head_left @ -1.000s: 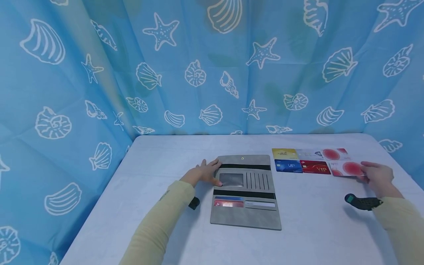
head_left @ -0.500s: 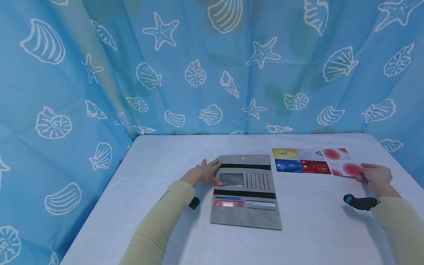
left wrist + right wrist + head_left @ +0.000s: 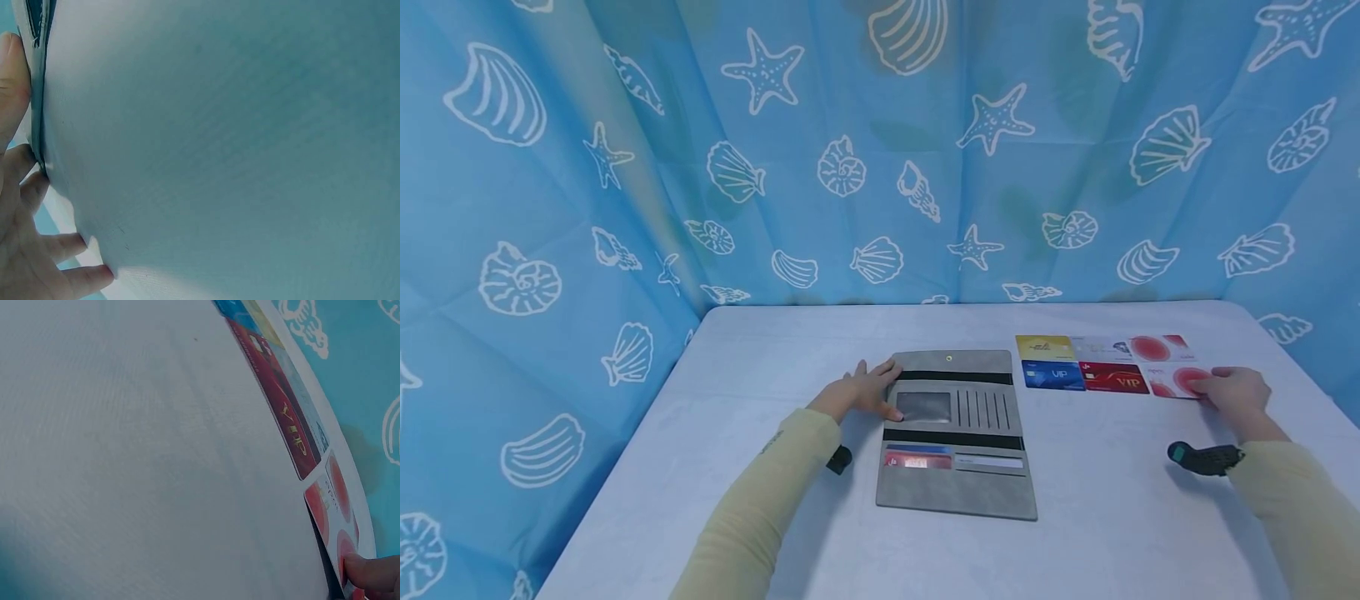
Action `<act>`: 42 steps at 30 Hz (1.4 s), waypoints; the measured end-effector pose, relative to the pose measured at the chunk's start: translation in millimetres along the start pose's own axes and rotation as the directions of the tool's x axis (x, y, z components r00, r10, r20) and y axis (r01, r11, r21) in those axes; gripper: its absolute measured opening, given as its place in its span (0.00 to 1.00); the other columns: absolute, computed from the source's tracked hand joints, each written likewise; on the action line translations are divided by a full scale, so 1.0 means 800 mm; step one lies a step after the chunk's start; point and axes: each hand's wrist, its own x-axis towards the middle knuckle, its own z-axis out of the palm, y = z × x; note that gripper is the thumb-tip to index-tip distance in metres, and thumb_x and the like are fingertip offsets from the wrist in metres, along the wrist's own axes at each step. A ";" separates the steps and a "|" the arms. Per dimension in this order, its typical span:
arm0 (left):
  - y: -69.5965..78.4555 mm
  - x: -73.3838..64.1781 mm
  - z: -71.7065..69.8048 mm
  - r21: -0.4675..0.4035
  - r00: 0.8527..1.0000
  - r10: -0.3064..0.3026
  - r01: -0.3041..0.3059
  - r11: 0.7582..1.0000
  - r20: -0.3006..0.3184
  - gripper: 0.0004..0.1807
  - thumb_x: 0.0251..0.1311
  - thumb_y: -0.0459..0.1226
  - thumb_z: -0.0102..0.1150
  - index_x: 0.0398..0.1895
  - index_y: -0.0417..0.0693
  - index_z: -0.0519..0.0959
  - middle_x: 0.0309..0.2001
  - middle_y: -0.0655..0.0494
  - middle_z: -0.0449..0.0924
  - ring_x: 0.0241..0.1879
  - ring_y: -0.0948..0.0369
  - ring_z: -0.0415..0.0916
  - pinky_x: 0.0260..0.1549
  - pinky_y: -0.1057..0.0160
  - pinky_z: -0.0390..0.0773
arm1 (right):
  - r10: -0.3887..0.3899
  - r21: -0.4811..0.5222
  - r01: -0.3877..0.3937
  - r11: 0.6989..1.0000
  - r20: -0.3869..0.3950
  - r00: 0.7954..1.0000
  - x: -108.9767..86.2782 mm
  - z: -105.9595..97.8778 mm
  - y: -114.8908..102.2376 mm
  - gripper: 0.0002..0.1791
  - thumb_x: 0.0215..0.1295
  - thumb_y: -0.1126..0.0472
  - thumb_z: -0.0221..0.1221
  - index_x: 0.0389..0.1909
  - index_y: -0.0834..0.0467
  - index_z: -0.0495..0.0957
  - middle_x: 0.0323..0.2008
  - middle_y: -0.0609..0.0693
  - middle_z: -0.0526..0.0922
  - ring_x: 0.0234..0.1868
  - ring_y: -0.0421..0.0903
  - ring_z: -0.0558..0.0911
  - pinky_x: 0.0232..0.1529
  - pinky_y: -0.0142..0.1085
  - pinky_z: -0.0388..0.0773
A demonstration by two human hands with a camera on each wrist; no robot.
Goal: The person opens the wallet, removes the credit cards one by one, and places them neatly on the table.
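An opened grey wallet lies flat on the table, with cards tucked in its lower slots. My left hand rests on its left edge, fingers spread and thumb on the wallet; the left wrist view shows the fingertips touching down at the table. On the right, my right hand pinches the right end of a white card with red circles. In the right wrist view the thumb lies on top of this card, and a dark gap shows under its near edge. The fingers beneath are hidden.
Beside the held card lie a red VIP card and a blue VIP card. Behind them are a gold card, a pale card and another red-circled card. A blue shell-print curtain hangs behind the table.
My right hand has shifted left, further over the red-circled card, covering more of its right end. The left hand and the wallet stay put.
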 end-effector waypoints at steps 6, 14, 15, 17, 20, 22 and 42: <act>-0.004 0.009 0.002 -0.015 1.000 -0.010 0.010 1.000 0.007 0.52 0.45 0.58 0.63 0.72 0.65 0.44 0.73 0.66 0.34 0.71 0.48 0.27 0.66 0.42 0.39 | -0.037 -0.072 0.036 0.997 -0.004 0.999 0.004 0.006 0.000 0.38 0.64 0.56 0.52 0.65 0.75 0.47 0.60 0.74 0.53 0.56 0.68 0.58 0.58 0.57 0.63; 0.000 -0.002 0.000 -0.012 1.000 -0.003 0.003 1.000 -0.004 0.50 0.49 0.56 0.61 0.72 0.63 0.44 0.73 0.65 0.35 0.71 0.48 0.27 0.66 0.43 0.39 | -0.077 -0.172 0.067 0.983 -0.054 0.996 -0.002 0.016 -0.003 0.36 0.62 0.58 0.55 0.62 0.75 0.52 0.55 0.74 0.58 0.51 0.68 0.58 0.51 0.58 0.66; 0.000 -0.002 0.000 -0.013 1.000 -0.002 0.002 1.000 -0.006 0.50 0.49 0.56 0.61 0.72 0.63 0.44 0.73 0.65 0.35 0.71 0.48 0.27 0.66 0.43 0.39 | -0.082 -0.183 0.070 0.981 -0.058 0.995 -0.002 0.017 -0.004 0.36 0.62 0.58 0.55 0.61 0.75 0.52 0.54 0.74 0.58 0.50 0.68 0.58 0.50 0.57 0.67; 0.000 -0.002 0.000 -0.013 1.000 -0.001 0.001 1.000 -0.006 0.50 0.49 0.56 0.61 0.72 0.63 0.44 0.73 0.64 0.35 0.71 0.47 0.27 0.66 0.42 0.39 | -0.089 -0.200 0.075 0.977 -0.063 0.994 -0.004 0.017 -0.005 0.35 0.61 0.58 0.56 0.61 0.76 0.53 0.53 0.74 0.59 0.50 0.68 0.58 0.49 0.57 0.67; 0.000 -0.001 0.000 -0.016 1.000 0.000 0.000 1.000 -0.003 0.50 0.49 0.56 0.61 0.72 0.64 0.44 0.73 0.64 0.34 0.71 0.47 0.27 0.65 0.41 0.39 | -0.090 -0.213 0.075 0.974 -0.064 0.994 -0.003 0.018 -0.006 0.35 0.61 0.59 0.56 0.60 0.76 0.53 0.52 0.74 0.59 0.49 0.68 0.58 0.49 0.57 0.67; 0.000 -0.001 0.000 -0.021 1.000 0.000 0.000 1.000 0.002 0.50 0.49 0.56 0.61 0.72 0.64 0.44 0.73 0.64 0.34 0.71 0.47 0.27 0.65 0.41 0.39 | -0.090 -0.217 0.073 0.973 -0.066 0.994 -0.003 0.018 -0.007 0.34 0.61 0.60 0.56 0.60 0.76 0.54 0.52 0.74 0.60 0.49 0.68 0.59 0.49 0.57 0.67; 0.002 -0.005 -0.001 -0.027 1.000 -0.005 0.005 1.000 -0.010 0.50 0.49 0.55 0.62 0.72 0.63 0.45 0.73 0.64 0.36 0.71 0.47 0.27 0.66 0.43 0.38 | -0.105 -0.310 0.088 0.946 -0.037 0.994 -0.003 0.014 -0.001 0.35 0.61 0.53 0.56 0.55 0.77 0.56 0.48 0.74 0.57 0.50 0.69 0.56 0.46 0.57 0.67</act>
